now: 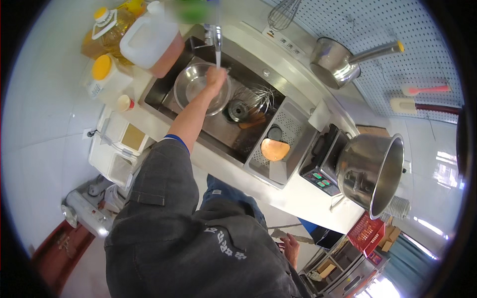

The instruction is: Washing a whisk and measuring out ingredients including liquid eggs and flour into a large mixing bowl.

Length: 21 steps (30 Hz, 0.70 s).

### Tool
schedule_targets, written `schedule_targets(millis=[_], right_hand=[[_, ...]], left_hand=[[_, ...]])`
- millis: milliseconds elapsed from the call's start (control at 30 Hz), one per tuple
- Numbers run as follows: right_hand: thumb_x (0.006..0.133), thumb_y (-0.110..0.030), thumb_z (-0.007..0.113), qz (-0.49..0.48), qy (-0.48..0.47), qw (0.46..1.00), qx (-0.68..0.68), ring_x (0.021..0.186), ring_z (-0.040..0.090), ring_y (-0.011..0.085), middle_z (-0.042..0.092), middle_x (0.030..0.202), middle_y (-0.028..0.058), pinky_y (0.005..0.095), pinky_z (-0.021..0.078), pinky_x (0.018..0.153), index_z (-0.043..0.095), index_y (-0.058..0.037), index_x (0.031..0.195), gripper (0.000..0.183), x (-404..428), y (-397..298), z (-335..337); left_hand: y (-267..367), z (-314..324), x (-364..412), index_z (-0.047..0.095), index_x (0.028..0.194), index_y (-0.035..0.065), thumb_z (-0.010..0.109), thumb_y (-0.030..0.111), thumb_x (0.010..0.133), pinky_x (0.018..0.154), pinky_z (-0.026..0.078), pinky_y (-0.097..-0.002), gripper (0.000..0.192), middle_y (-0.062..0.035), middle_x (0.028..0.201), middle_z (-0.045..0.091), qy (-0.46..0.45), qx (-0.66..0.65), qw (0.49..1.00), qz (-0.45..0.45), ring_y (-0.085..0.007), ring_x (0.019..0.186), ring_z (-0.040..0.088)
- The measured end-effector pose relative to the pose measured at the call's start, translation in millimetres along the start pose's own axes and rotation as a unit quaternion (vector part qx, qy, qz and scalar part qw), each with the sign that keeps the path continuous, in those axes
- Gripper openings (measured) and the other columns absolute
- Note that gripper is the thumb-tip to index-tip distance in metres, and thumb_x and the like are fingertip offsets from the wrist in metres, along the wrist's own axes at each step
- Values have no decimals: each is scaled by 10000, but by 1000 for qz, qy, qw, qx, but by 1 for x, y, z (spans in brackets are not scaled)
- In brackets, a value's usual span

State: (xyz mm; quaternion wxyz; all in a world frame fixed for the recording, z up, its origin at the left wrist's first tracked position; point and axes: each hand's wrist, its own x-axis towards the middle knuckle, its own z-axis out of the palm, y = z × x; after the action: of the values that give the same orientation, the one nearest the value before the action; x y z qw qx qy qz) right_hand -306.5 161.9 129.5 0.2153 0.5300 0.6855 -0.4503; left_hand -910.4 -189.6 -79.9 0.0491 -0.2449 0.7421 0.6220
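My left hand point(216, 77) reaches under the faucet point(218, 39), from which a pale stream of water falls. Below it, a shallow stainless steel bowl point(183, 89) rests in the sink point(223, 139). The fingers are turned away, so their grip is hidden. Right of the bowl lie wire whisks point(262, 97), the drain strainer point(237, 110) and a brown flat tool point(253, 121). My right hand point(290, 246) hangs low by my side, fingers apart, with nothing visible in it. A perforated grey tray point(294, 147) at the sink's right holds a tan half-round scraper point(275, 149) and a white scraper point(277, 171).
Jugs of liquid point(152, 41) and an oil bottle point(113, 29) crowd the left. A paper cup point(125, 103) stands near the sink corner. At right are a digital scale point(322, 175) and a deep steel mixing bowl point(357, 171). A saucepan point(329, 61) hangs by the pegboard point(372, 22).
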Motion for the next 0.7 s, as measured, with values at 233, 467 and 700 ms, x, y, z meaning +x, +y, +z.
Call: schedule_targets(millis=[233, 467, 700], right_hand=[[941, -137, 570, 6, 11, 1000, 20, 719, 710, 197, 725, 984, 185, 272, 563, 607, 520, 59, 1345, 452, -7, 13, -4], [917, -135, 574, 15, 31, 999, 2, 726, 710, 206, 725, 968, 192, 284, 575, 625, 535, 66, 1329, 460, -11, 43, -3], [895, -195, 611, -16, 82, 995, -46, 747, 716, 171, 736, 934, 133, 289, 567, 623, 582, 15, 1302, 460, -15, 43, 3]], left_hand=[[-6, -7, 15, 673, 784, -5, 597, 102, 836, 444, 466, -352, 140, -144, 684, 651, -77, -187, 972, -120, -243, 539, 608], [-25, -3, 18, 663, 863, -65, 719, 16, 774, 546, 511, -298, 133, -120, 797, 692, -135, -244, 955, -97, -205, 652, 657], [-46, -37, 32, 739, 838, 36, 742, 252, 749, 720, 552, -426, 234, -156, 836, 721, -53, 337, 936, 88, -282, 815, 714]])
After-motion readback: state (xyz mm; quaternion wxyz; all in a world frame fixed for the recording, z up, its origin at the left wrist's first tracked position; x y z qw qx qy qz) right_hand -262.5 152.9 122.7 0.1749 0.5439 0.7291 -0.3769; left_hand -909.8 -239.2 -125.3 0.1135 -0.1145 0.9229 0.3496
